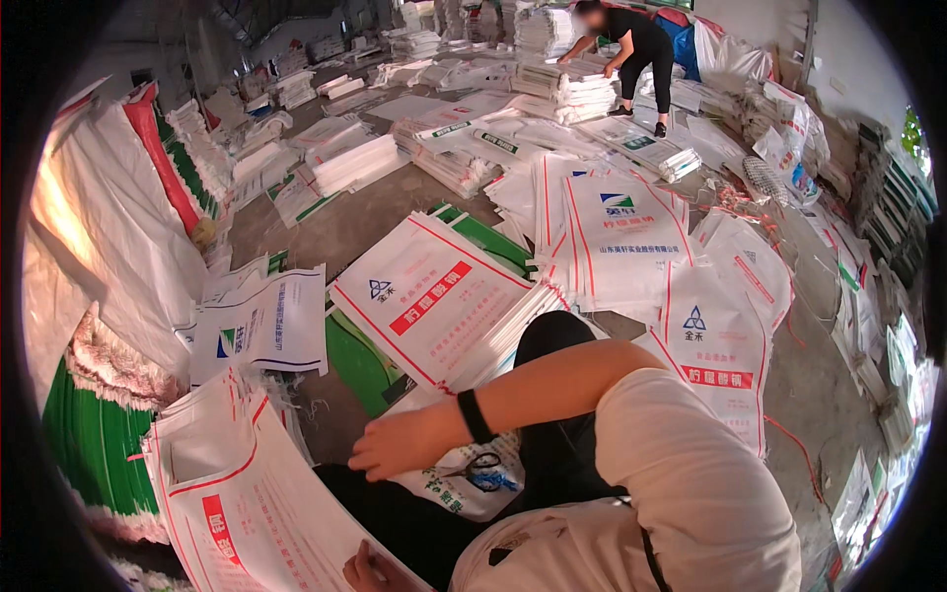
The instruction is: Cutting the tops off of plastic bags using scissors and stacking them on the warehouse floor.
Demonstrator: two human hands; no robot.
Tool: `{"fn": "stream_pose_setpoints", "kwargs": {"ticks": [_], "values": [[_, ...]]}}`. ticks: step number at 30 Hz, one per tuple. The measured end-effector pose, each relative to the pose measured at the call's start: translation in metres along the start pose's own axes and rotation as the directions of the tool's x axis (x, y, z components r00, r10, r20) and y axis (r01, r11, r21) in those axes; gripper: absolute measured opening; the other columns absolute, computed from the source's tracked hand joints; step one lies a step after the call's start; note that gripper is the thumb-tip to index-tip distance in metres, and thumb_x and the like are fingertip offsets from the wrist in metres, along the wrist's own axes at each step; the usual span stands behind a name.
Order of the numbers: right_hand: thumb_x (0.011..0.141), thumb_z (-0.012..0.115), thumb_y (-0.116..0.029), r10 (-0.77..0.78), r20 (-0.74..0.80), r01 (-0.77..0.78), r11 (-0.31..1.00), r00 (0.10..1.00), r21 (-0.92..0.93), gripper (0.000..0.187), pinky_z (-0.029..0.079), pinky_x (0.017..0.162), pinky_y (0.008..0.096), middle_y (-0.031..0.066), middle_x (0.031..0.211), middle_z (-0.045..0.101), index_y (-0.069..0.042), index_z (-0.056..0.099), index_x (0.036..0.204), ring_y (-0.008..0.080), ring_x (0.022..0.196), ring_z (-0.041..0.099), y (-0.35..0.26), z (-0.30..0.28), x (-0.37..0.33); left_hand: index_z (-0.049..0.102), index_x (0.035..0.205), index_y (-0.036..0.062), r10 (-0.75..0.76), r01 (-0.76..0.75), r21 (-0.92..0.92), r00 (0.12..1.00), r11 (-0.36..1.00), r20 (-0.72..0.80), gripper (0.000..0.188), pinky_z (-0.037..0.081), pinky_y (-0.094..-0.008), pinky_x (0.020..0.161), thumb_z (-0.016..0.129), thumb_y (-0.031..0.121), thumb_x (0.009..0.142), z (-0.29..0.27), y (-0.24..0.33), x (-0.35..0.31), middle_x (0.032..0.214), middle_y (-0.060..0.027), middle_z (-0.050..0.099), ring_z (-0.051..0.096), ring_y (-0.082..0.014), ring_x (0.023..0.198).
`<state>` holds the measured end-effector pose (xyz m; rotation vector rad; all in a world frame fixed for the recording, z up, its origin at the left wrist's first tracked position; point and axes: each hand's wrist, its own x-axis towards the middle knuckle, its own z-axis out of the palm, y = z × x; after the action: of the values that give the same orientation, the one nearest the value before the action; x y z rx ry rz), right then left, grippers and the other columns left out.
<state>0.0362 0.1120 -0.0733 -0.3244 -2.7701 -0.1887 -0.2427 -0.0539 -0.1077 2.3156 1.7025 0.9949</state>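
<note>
At the lower edge, my left hand (367, 569) is closed on the edge of a white woven sack (266, 493) with red lines and a red label. That sack leans at my left, its mouth partly gaping. My right hand (404, 444), below a black wristband, is over my dark-trousered leg, fingers curled together; anything inside them is hidden. Beside it, scissors (483, 472) with dark handles and a bit of blue lie on a white sack with green print (449, 493) in my lap. A stack of flat white sacks (434, 296) lies in front of my knees.
More white sacks (621, 237) lie ahead and to the right. At the left stand large sheeted bundles (128, 197) and a green stack (89, 434). Red string (804, 454) trails on the floor at right. A person in black (641, 49) bends over a sack pile far off.
</note>
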Motion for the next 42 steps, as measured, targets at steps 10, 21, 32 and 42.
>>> {"fn": "stream_pose_setpoints", "kwargs": {"ticks": [10,21,32,42], "values": [[0.089,0.058,-0.014,0.481,-0.22,-0.434,0.871,0.849,0.229,0.018,0.053,0.079,0.0419,0.0124,0.112,0.062,-0.006,0.065,0.104,0.0307,0.093,0.065,0.069,-0.034,-0.061,0.068,0.109,-0.0018,-0.088,0.088,0.002,0.991,0.996,-0.098,0.022,0.045,-0.0466,0.083,0.057,0.006,0.092,0.028,0.011,0.018,0.094,-0.0198,0.062,0.056,-0.0366,0.091],[0.09,0.059,-0.019,0.478,0.26,-0.543,0.773,0.839,0.328,0.022,0.054,0.078,0.0444,0.0152,0.095,0.067,-0.005,0.067,0.105,0.0351,0.091,0.066,0.058,-0.012,-0.043,0.068,0.11,-0.0021,-0.091,0.095,0.048,0.993,0.994,-0.073,0.024,0.045,-0.0478,0.084,0.055,0.01,0.094,0.035,0.018,0.023,0.096,-0.0211,0.062,0.055,-0.0379,0.091],[0.09,0.06,-0.02,0.53,0.234,-0.579,0.753,0.815,0.312,0.021,0.054,0.076,0.0449,0.0154,0.093,0.068,-0.004,0.067,0.102,0.0352,0.09,0.067,0.056,-0.015,-0.049,0.068,0.108,-0.0017,-0.048,0.057,0.085,0.994,0.995,-0.098,0.023,0.045,-0.0486,0.082,0.056,0.009,0.092,0.035,0.018,0.023,0.093,-0.0208,0.063,0.056,-0.0386,0.087],[0.088,0.058,-0.02,0.552,0.304,-0.625,0.735,0.777,0.263,0.02,0.053,0.071,0.0479,0.0167,0.082,0.068,-0.003,0.067,0.093,0.037,0.082,0.067,0.055,-0.011,-0.055,0.069,0.108,-0.0017,-0.041,0.049,0.065,0.992,0.997,-0.122,0.024,0.046,-0.0483,0.081,0.055,0.014,0.096,0.033,0.018,0.022,0.093,-0.0198,0.064,0.057,-0.0377,0.086]]}}
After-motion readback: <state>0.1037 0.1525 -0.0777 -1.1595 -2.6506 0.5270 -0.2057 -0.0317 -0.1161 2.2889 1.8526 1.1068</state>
